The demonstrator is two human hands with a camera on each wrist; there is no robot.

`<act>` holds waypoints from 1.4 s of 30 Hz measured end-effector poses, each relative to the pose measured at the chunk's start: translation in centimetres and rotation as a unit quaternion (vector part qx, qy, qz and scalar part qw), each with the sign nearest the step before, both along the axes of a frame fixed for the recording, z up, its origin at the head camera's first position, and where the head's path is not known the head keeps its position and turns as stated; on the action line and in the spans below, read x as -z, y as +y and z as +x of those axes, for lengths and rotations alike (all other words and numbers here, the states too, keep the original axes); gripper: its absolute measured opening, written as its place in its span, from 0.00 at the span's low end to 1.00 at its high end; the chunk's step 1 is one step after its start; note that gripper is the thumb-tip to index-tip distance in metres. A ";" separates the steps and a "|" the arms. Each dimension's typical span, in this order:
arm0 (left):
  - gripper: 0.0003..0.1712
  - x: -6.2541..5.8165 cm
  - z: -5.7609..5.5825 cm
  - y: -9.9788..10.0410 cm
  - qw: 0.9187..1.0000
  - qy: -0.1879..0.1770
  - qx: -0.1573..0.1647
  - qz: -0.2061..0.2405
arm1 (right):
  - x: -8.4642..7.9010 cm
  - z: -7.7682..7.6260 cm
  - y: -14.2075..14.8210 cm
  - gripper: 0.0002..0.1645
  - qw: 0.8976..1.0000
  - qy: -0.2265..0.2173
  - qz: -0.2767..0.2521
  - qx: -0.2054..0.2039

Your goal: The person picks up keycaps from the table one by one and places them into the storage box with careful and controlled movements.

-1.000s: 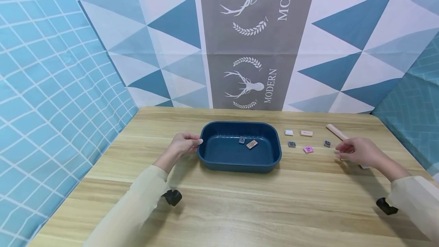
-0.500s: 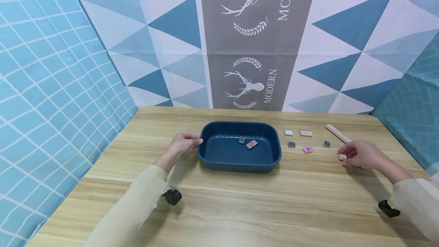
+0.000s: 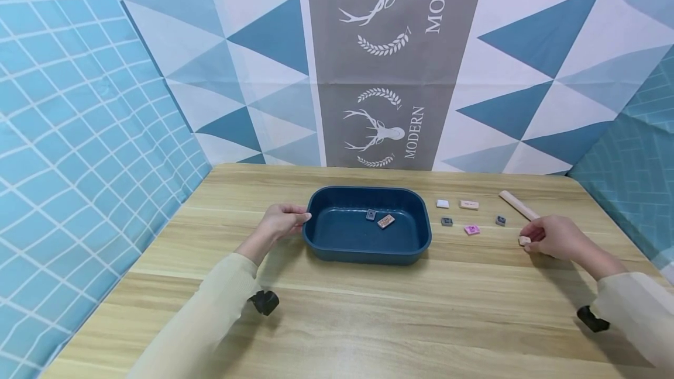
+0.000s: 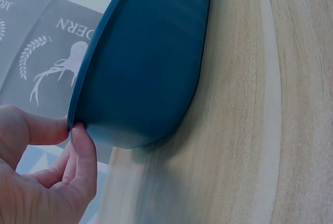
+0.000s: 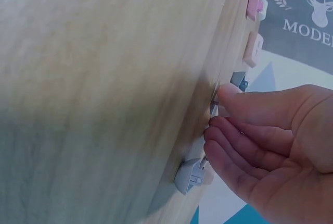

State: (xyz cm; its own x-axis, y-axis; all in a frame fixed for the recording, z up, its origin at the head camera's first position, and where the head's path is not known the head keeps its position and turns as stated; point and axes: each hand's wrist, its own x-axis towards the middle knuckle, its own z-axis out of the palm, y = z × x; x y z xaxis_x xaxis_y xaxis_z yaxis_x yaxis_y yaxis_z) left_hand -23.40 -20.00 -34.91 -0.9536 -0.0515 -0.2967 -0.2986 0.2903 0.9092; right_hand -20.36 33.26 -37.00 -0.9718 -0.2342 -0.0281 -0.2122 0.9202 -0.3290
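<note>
At its left end, a dark blue rectangular basin (image 3: 368,256) has its rim pinched between the thumb and fingers of my left hand (image 3: 279,224). Inside it lie a grey keycap (image 3: 371,215) and a wider peach keycap (image 3: 386,221). Over on the right, my right hand (image 3: 559,237) pinches a small pale keycap (image 3: 525,240) just above or on the table; the right wrist view shows it mostly hidden by the thumb and fingers. Behind that hand lies a long pale spacebar (image 3: 518,204), partly covered. A grey keycap (image 5: 190,176) sits beside my right fingers.
Between basin and right hand lie several loose keycaps: white (image 3: 442,204), peach (image 3: 468,204), dark grey (image 3: 447,221), pink (image 3: 472,230) and another dark one (image 3: 501,221). A patterned wall cloth (image 3: 376,63) hangs behind the wooden table (image 3: 368,320).
My right hand has lowered slightly and closed its fingertips on the pale keycap. The left hand and the basin stay in place.
</note>
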 end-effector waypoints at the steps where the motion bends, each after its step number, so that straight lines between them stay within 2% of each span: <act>1: 0.18 0.0 0.0 0.0 1.000 0.001 0.001 0.000 | 0.0 0.0 -0.1 0.14 1.000 0.000 0.001 0.001; 18: 0.18 0.1 0.2 0.0 1.000 -0.003 -0.004 0.002 | 0.0 -0.3 -1.4 0.11 1.000 0.015 -0.002 -0.011; 29: 0.18 0.0 0.2 0.0 1.000 -0.004 -0.005 -0.003 | -0.1 -0.3 -2.1 0.11 1.000 0.003 -0.020 -0.007; 42: 0.19 0.0 0.1 0.0 1.000 0.001 -0.004 0.001 | -0.4 -0.4 -2.4 0.09 0.999 0.011 -0.022 -0.021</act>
State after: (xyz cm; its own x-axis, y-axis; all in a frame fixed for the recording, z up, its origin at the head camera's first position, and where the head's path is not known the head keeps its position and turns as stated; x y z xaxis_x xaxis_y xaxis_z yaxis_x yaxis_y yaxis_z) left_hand -23.26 -19.99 -34.94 -0.9539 -0.0589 -0.2943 -0.2986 0.2860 0.9105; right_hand -20.76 30.88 -36.58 -0.9613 -0.2753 0.0042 -0.2580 0.8952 -0.3633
